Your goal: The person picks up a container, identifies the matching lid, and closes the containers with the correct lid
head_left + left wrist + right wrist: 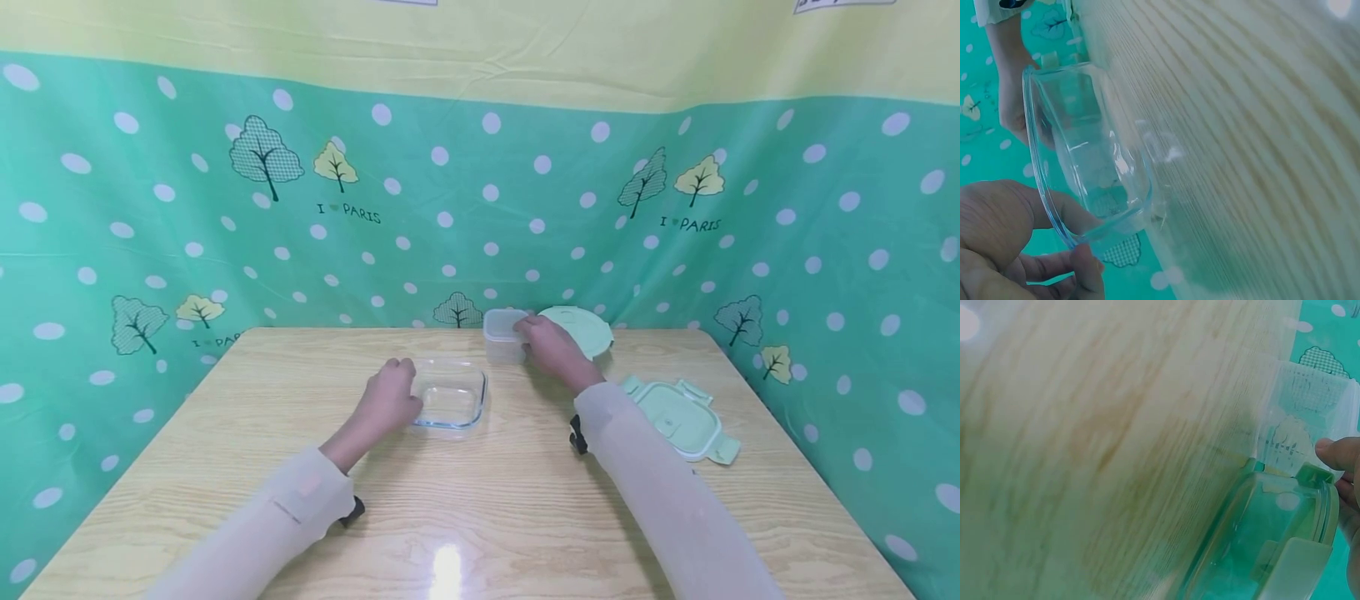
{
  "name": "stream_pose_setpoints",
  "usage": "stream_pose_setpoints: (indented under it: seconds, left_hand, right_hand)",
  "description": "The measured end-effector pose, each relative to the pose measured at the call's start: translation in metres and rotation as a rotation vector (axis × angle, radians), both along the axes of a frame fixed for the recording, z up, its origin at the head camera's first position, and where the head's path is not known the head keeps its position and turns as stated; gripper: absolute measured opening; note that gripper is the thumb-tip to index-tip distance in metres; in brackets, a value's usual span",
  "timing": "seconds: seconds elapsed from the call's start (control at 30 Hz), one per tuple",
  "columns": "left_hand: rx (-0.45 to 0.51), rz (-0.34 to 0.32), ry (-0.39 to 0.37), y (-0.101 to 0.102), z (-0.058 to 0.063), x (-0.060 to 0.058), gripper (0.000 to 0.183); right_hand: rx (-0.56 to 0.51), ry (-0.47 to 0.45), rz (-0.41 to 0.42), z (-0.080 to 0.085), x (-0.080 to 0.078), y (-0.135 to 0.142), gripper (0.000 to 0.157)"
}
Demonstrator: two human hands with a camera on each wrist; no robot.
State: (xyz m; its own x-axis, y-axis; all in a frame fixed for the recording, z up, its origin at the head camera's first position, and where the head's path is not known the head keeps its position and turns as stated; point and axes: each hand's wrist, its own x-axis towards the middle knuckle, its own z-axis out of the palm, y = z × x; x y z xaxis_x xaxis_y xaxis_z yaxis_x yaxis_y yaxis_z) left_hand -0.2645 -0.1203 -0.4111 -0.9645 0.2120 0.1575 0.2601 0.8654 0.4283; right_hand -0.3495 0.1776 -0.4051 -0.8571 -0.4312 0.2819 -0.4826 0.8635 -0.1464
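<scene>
On wood (487, 500), hands (386, 396) (553, 346) pinch a glass dish (452, 396) and plastic tub (504, 343), partly hiding a round lid (588, 329).

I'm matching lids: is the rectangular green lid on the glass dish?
No, the green lid lies on the table, apart from the glass dish that the left hand holds.

1. The left grip (1007, 231) pinches the rim of a clear glass container (1088, 144).
2. Beneath the container lies a wood-grained bench (1241, 156).
3. Beyond the container, the right grip (1015, 109) shows against green cloth (985, 161).
</scene>
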Motion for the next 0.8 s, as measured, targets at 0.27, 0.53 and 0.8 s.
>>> stream_pose_setpoints:
  seconds: [0.27,0.53,0.8]
  left_hand:
    - [0.009,-0.004,-0.023,0.011,0.003,0.005,0.040]
    - [0.041,0.000,-0.048,0.021,0.004,0.009,0.039]
    - [0.066,0.011,-0.056,0.029,0.005,0.012,0.036]
  right_hand:
    - [-0.003,-0.016,-0.008,0.001,0.001,0.000,0.036]
    - [-0.002,-0.015,-0.005,0.001,0.000,0.001,0.035]
    - [-0.007,-0.027,-0.006,0.002,0.001,0.000,0.035]
